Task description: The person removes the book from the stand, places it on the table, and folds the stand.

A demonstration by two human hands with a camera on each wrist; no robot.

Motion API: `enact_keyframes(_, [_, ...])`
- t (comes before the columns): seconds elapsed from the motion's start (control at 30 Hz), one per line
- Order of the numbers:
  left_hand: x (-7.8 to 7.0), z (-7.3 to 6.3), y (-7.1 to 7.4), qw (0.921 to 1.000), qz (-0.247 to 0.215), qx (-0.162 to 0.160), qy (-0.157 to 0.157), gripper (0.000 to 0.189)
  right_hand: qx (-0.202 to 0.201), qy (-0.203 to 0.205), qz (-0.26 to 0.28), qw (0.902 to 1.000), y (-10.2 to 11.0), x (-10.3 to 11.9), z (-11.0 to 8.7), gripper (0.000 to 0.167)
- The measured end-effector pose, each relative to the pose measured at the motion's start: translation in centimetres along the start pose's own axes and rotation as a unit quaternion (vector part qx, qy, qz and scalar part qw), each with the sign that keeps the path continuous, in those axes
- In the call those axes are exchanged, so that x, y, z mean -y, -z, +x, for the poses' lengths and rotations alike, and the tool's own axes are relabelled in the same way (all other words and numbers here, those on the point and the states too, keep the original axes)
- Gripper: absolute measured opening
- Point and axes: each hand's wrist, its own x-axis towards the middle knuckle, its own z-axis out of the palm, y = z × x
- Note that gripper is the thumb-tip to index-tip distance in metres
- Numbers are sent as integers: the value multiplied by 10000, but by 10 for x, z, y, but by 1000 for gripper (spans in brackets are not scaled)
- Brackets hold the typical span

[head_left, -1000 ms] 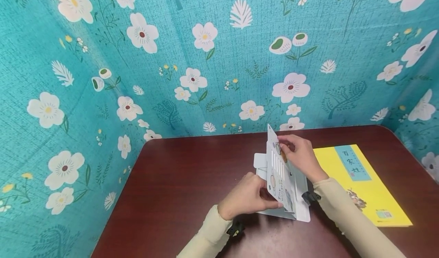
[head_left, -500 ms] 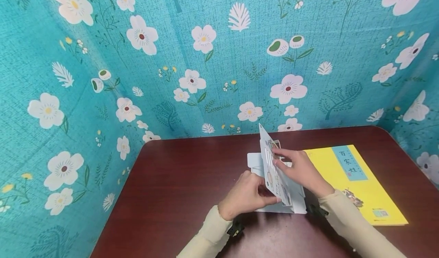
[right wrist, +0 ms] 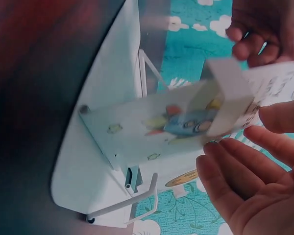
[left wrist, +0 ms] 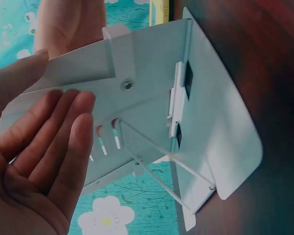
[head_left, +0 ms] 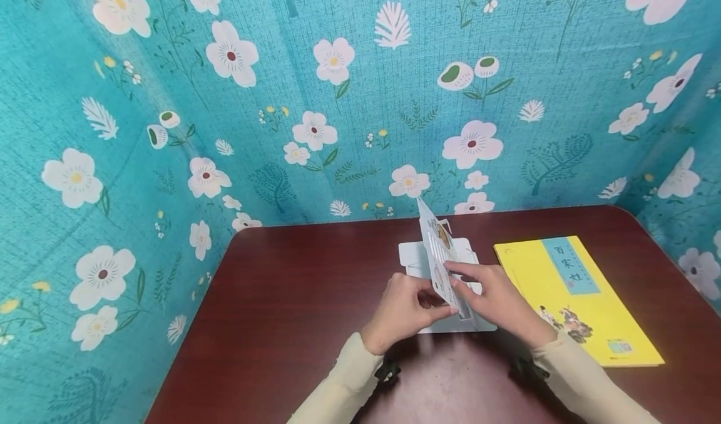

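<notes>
A pale metal book stand point(head_left: 445, 252), printed with cartoons, has its panel raised steeply over a flat base point(left wrist: 230, 132). Beside the panel's near edge, my left hand point(head_left: 400, 311) grips it, thumb in front and fingers behind. On the printed side, my right hand point(head_left: 498, 299) touches the panel with extended fingers. Thin wire struts point(left wrist: 161, 152) link panel and base in the left wrist view. A white clip point(right wrist: 230, 93) crosses the panel close to the right fingertips in the right wrist view.
A yellow book point(head_left: 521, 267) with a blue title label lies flat right of the stand, close to my right forearm. The dark red table point(head_left: 298, 286) meets a teal floral curtain point(head_left: 349, 111) at the back.
My right hand has slid down the panel from near its top toward its lower part. The stand has shifted slightly left and away, my left hand keeping its grip.
</notes>
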Motion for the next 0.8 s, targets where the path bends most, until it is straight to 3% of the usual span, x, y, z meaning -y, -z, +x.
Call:
enact_keyframes(0.2, [7,0,-1,9997,76,-244,1,29,-109,126,-41,9999,-1,5,-11,44])
enact_keyframes(0.6, [8,0,-2,9995,-7,-150,276,30,-495,532,-588,9956,-5,15,-29,42])
enact_keyframes(0.8, [9,1,-2,9994,25,-178,283,29,-395,447,-869,9944,-3,23,-34,42])
